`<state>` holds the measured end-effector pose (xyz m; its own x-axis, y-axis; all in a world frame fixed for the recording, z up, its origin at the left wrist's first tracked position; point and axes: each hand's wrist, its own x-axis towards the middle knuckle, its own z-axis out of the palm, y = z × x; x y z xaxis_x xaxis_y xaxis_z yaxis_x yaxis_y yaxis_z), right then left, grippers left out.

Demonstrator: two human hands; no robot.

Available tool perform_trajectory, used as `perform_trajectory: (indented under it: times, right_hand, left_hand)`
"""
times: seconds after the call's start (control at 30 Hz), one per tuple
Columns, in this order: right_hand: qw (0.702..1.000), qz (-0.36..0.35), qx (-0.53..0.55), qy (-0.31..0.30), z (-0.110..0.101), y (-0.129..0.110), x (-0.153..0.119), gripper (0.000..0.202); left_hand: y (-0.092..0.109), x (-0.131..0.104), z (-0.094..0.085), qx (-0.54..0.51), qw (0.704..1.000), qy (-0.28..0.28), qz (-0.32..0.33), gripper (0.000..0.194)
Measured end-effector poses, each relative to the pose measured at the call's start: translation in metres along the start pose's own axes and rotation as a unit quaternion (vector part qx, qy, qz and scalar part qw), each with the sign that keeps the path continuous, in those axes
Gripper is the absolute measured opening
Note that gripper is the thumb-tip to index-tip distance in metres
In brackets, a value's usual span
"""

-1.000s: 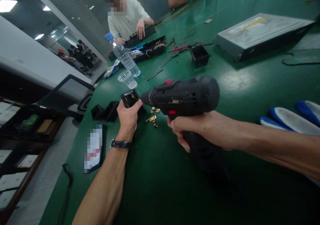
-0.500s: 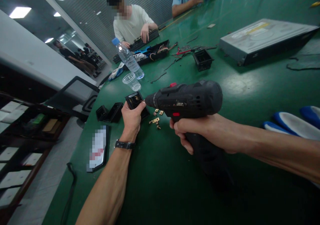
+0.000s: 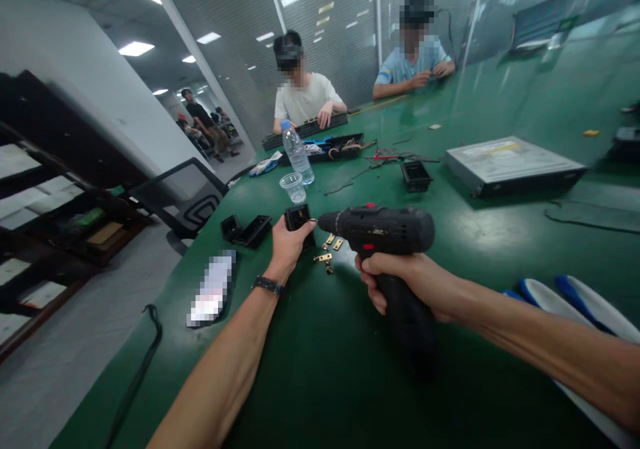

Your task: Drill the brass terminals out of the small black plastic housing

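Note:
My left hand point(image 3: 287, 248) is closed around a small black plastic housing point(image 3: 297, 214), thumb on its near right side. Metal glints inside the housing. My right hand point(image 3: 400, 274) grips the handle of a black cordless drill point(image 3: 390, 228) with red switches. The drill points left, and its bit ends close to my left thumb and the housing; whether it touches a screw I cannot make out. Just below the drill's nose, several small brass plates and screws point(image 3: 326, 258) lie loose on the green table point(image 3: 320, 369).
Left of my hand lie black plastic housings point(image 3: 254, 231) and a phone point(image 3: 213, 289). Beyond stand a plastic cup point(image 3: 293, 188) and water bottle point(image 3: 299, 156). A black frame point(image 3: 416, 176), a flat metal case point(image 3: 510, 162) and blue-white gloves point(image 3: 565, 306) are rightward. Two people sit across.
The head view has tilted up and turned, so the table's things sit lower and the people across show more fully. Both hands keep their holds, drill nose still beside the housing.

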<state>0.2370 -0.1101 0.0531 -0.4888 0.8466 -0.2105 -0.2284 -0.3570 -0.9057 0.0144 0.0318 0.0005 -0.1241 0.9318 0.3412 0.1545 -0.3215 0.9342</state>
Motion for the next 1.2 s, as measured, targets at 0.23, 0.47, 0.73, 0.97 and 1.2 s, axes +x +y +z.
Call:
perform_trajectory:
  times: [0.23, 0.47, 0.73, 0.97, 1.2]
  right_hand:
    - [1.0, -0.009, -0.012, -0.005, 0.022, -0.009, -0.016, 0.01]
    - [1.0, -0.002, -0.012, -0.017, 0.07, -0.011, -0.059, 0.008]
    - [0.999, 0.002, -0.02, -0.025, 0.115, 0.026, -0.112, 0.009]
    - [0.999, 0.001, -0.006, -0.033, 0.146, 0.057, -0.148, 0.012]
    - [0.998, -0.022, -0.01, -0.052, 0.16, 0.075, -0.166, 0.01]
  left_hand:
    - [0.014, -0.019, -0.011, -0.026, 1.0, 0.011, 0.001, 0.039]
    - [0.055, -0.065, -0.046, -0.026, 0.998, 0.049, 0.038, 0.035]
    - [0.079, -0.136, -0.081, -0.039, 0.995, 0.072, 0.056, 0.038]
    - [0.088, -0.19, -0.111, 0.003, 0.994, 0.098, 0.057, 0.036]
    - [0.103, -0.217, -0.13, 0.013, 0.993, 0.094, 0.069, 0.032]
